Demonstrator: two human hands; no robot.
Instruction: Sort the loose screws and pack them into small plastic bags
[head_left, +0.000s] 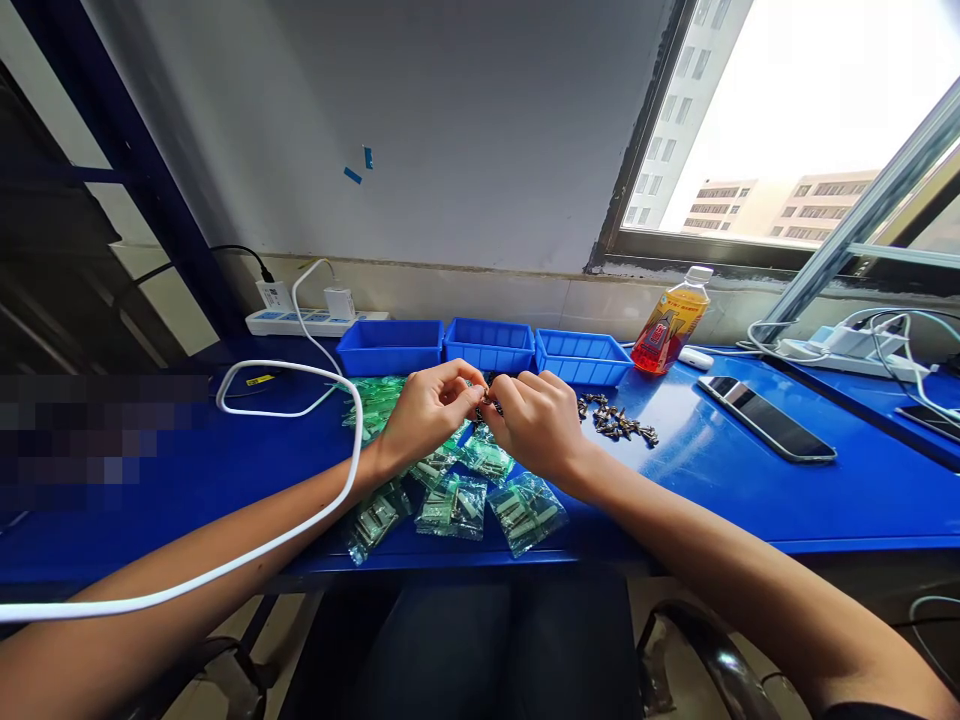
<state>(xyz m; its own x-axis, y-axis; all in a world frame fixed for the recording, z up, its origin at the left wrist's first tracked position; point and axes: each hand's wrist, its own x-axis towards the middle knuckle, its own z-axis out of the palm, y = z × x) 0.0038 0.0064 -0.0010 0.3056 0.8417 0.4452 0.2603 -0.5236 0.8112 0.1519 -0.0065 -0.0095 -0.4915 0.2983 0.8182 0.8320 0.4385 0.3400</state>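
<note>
My left hand (435,405) and my right hand (540,420) meet above the middle of the blue table, fingertips pinched together. Between them is a small brownish metal part (486,394), mostly covered by the fingers, so its exact kind is unclear. Just right of my right hand lies a loose pile of small dark metal screws (619,422). Beneath and in front of both hands are several clear plastic packets (451,507) with pale green plugs and metal screws inside. More green packets (375,400) are heaped behind my left wrist.
Three blue bins (391,347) stand in a row along the wall. A drink bottle (670,320) and a phone (766,418) are on the right. A white cable (352,450) loops over my left forearm from a power strip (300,322). Another strip (847,350) sits far right.
</note>
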